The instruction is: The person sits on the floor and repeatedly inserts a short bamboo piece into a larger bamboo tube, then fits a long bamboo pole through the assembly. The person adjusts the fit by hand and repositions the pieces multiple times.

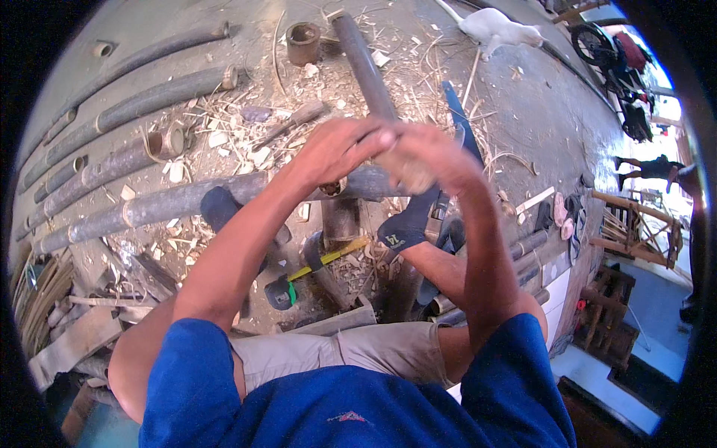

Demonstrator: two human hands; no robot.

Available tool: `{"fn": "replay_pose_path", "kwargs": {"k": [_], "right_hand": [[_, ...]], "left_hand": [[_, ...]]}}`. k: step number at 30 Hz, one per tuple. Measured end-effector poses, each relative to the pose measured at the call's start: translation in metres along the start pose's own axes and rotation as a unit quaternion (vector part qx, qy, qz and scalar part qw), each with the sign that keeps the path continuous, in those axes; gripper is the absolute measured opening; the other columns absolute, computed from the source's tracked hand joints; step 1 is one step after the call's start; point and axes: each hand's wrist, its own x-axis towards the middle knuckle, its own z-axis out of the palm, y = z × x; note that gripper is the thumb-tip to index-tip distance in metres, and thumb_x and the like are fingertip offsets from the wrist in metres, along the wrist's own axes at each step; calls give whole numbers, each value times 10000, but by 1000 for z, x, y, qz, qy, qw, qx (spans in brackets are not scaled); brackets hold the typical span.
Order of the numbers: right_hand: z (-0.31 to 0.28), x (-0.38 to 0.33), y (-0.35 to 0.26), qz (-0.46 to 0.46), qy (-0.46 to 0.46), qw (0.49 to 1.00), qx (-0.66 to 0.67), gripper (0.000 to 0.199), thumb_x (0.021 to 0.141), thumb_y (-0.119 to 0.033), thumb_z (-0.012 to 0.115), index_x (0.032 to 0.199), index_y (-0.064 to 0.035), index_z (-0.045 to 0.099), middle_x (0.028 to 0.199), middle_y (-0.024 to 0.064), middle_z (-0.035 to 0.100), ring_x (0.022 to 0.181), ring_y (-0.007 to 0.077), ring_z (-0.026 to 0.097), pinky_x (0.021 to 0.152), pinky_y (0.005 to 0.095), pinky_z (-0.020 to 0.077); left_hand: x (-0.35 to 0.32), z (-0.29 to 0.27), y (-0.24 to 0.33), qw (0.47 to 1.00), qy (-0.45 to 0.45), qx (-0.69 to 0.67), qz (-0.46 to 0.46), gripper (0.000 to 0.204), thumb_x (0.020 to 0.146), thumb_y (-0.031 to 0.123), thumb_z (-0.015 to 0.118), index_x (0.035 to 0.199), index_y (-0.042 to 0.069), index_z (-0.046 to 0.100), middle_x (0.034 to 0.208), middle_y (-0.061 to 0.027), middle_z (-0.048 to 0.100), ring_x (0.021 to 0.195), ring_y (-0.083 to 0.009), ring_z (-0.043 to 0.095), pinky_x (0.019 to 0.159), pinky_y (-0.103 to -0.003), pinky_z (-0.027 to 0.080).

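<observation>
The person sits low, knees bent, in a blue shirt and tan shorts. By the feet lies a green and yellow tape measure (314,270) on the floor (538,104). Higher up, the left hand (336,149) and the right hand (429,157) are both closed tight around one end of a dark bamboo pole (362,63) that points away. Long bamboo poles (134,160) lie on the left among wood chips. Far off stands a white cat (497,28).

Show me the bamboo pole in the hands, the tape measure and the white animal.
bamboo pole (364,63): head view, dark shaft above the hands.
tape measure (282,292): head view, its dark case on the ground.
white animal (497,28): head view, its back.
</observation>
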Motion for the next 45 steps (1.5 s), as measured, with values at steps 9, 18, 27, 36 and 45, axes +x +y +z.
{"fn": "replay_pose_path", "kwargs": {"k": [9,18,27,36,45], "right_hand": [[16,94,-10,-267,279,922,12,556,918,-393,793,1266,20,662,1066,91,722,875,150,664,730,299,540],[64,217,46,-32,12,999,14,379,807,-314,795,1059,-35,749,941,54,686,864,160,611,763,313,509],[21,216,93,-22,90,976,198,181,873,-179,734,923,-14,679,796,30,620,719,147,582,647,336,511],[14,153,102,-57,238,917,316,157,910,-128,697,999,-11,642,764,66,629,618,149,606,546,314,510],[26,100,134,-122,335,831,426,198,929,-114,657,1070,-16,559,737,88,584,603,202,591,569,342,529]], "left_hand": [[33,8,13,960,173,-155,-156,955,1045,749,164,1194,-49,668,937,-197,681,903,-266,664,826,-406,517],[6,57,-57,799,361,-357,-323,877,1027,770,147,866,41,607,651,-54,564,543,-157,555,489,-308,441],[24,68,-80,863,211,-328,-322,840,1020,780,224,802,43,564,623,-60,536,487,-162,531,472,-312,456],[18,69,-72,926,-4,-249,-283,968,989,817,300,1218,-81,582,600,-66,543,514,-174,573,531,-336,475],[6,79,-66,952,-129,-177,-214,970,938,885,303,738,-14,609,582,-90,566,542,-211,598,547,-371,483]]}}
